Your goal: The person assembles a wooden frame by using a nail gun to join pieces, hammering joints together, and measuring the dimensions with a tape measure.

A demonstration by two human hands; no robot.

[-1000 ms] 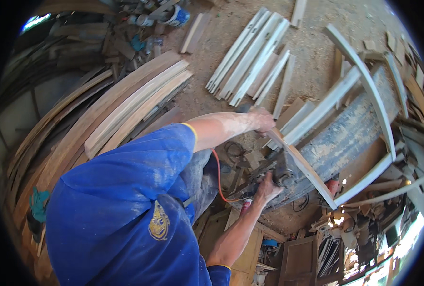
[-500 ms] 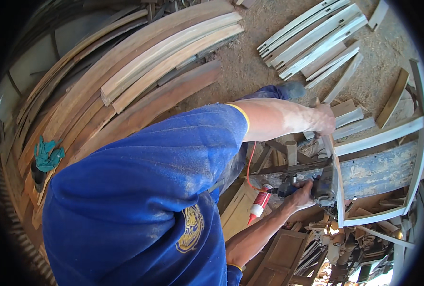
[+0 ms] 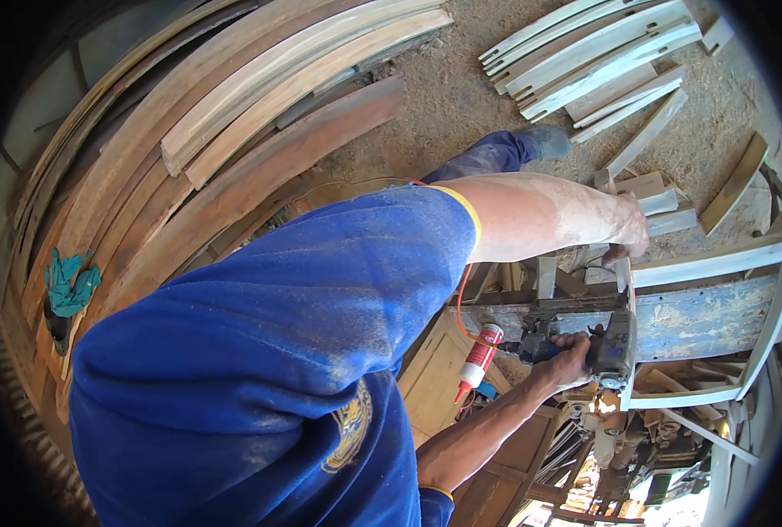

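My left hand grips the upper end of a pale wooden slat in a curved wooden frame. My right hand is wrapped round the handle of a dark power tool pressed against that slat, with an orange hose near it. The frame rests on a weathered blue-grey board. Beside the tool lies a red-and-white bottle with a red nozzle.
Long curved planks are stacked at left, with a teal cloth on them. Slotted white slats lie on the dusty floor. Door panels and offcuts fill the lower right. My shoe shows beyond my left arm.
The view has swung, so the plank stack fills more of the upper left and my shoe now shows. The bottle is more visible. Both hands keep their grips on slat and tool.
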